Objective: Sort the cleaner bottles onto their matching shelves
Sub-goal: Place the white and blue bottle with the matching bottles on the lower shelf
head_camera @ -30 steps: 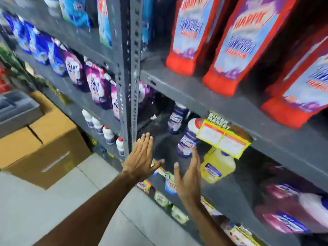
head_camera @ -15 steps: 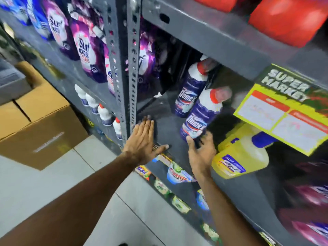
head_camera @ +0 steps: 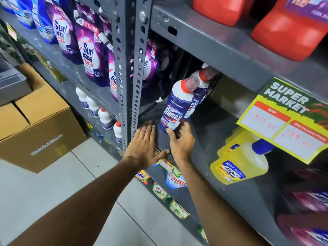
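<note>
A blue Domex bottle (head_camera: 174, 105) with a white neck and red cap stands on the grey middle shelf (head_camera: 209, 139). My right hand (head_camera: 181, 139) grips its base. A second Domex bottle (head_camera: 201, 89) stands right behind it. My left hand (head_camera: 144, 144) lies flat and open on the shelf's front edge, just left of the bottle, beside the grey upright post (head_camera: 131, 68). A yellow cleaner bottle (head_camera: 237, 164) lies on its side to the right on the same shelf.
Red Harpic bottles (head_camera: 291, 32) stand on the shelf above. Purple Surf Excel pouches (head_camera: 88, 55) fill the left bay, small white bottles (head_camera: 104, 116) below them. A yellow price sign (head_camera: 287, 119) hangs at the right. Cardboard boxes (head_camera: 40, 128) sit on the floor at left.
My right hand has closed on the front Domex bottle's base and shifted it left and upright, in front of the second bottle. My left hand stays flat on the shelf edge.
</note>
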A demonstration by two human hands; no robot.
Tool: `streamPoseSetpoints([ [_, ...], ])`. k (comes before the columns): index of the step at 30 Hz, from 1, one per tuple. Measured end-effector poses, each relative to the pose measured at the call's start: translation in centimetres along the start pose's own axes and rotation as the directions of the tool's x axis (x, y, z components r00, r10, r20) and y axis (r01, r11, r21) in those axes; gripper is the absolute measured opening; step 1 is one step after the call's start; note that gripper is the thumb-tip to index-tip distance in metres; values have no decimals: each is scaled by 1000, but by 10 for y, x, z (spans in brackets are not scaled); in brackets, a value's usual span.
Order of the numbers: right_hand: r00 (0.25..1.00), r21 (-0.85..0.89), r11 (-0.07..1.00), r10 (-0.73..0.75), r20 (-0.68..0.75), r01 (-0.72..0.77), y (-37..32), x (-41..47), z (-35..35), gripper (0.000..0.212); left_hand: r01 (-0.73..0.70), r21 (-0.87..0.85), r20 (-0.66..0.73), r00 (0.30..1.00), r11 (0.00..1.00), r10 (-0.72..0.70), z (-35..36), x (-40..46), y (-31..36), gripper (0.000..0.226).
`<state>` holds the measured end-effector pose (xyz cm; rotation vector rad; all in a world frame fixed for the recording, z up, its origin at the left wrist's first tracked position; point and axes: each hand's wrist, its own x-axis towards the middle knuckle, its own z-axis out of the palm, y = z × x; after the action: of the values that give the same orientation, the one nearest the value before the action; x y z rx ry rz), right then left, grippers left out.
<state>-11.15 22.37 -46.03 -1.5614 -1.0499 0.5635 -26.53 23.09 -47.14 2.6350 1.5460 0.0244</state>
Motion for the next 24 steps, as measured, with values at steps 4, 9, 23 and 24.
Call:
streamPoseSetpoints([
  [4, 1000, 0, 1000, 12, 23, -12, 2, 2, -1, 48, 9, -5, 7, 1000, 1000, -9, -1, 0, 0, 113],
  [9, 1000, -9, 1000, 23, 2, -23, 4, 0, 0, 50, 15, 6, 30, 999, 1000, -16, -1, 0, 1, 113],
  [23, 999, 41, 998, 45, -16, -44, 4, -11, -3, 75, 22, 24, 46, 999, 999, -23, -5, 1, 1, 114],
  [24, 999, -4, 1000, 12, -34, -12, 0, -13, -6, 77, 24, 21, 67, 997, 999, -25, -8, 2, 1, 114],
])
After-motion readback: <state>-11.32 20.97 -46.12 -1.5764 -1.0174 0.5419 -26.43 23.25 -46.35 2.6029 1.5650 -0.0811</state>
